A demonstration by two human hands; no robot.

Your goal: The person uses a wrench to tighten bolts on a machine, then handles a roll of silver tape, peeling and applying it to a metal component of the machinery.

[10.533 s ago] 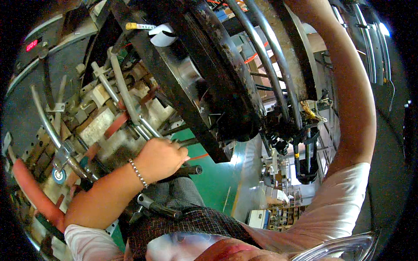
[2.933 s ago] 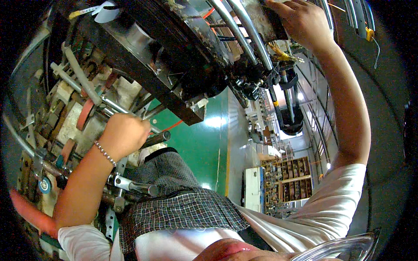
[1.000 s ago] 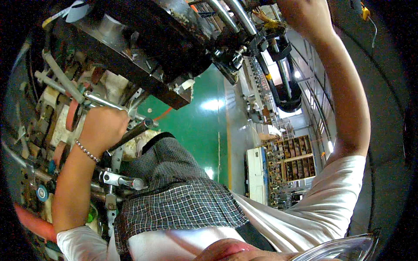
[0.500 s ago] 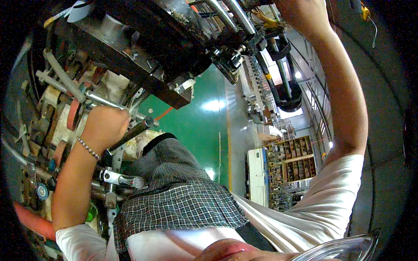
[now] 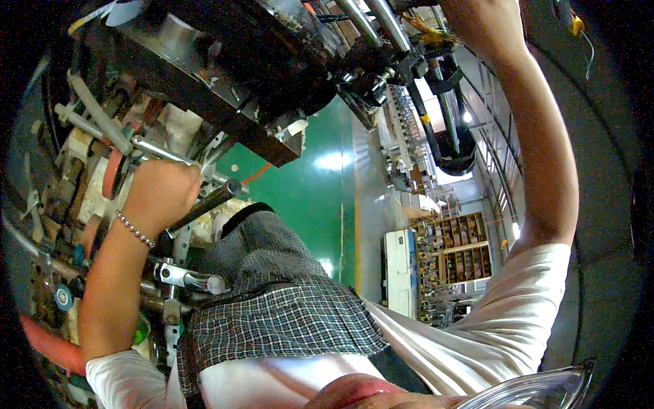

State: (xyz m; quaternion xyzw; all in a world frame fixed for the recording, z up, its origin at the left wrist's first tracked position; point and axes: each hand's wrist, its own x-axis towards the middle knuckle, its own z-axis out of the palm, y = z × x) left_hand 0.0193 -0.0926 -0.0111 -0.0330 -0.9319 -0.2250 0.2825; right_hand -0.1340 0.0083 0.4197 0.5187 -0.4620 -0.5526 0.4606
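Observation:
My left hand (image 5: 162,192) is closed in a fist among the rods of a machine at the left, a beaded bracelet on its wrist. A steel rod (image 5: 163,150) runs just beyond its knuckles, and a dark cylindrical bar (image 5: 212,203) slants past its near side. The curled fingers point away, so what they grip is hidden. My right hand (image 5: 482,27) is raised to the top edge, beside a yellowish frayed bundle (image 5: 429,31) and steel cylinders (image 5: 388,26). Its fingers are cut off or out of sight.
A heavy dark machine beam (image 5: 204,95) crosses ahead of me. Below the left arm, a chromed clamp (image 5: 191,277) juts toward my checked apron (image 5: 286,307). Green floor (image 5: 320,184) shows beyond; a wooden rack (image 5: 466,249) and white cabinet (image 5: 398,269) stand to the right.
The view has shifted slightly. My right hand appears a little farther right and higher; my left hand stays closed at nearly the same place among the rods.

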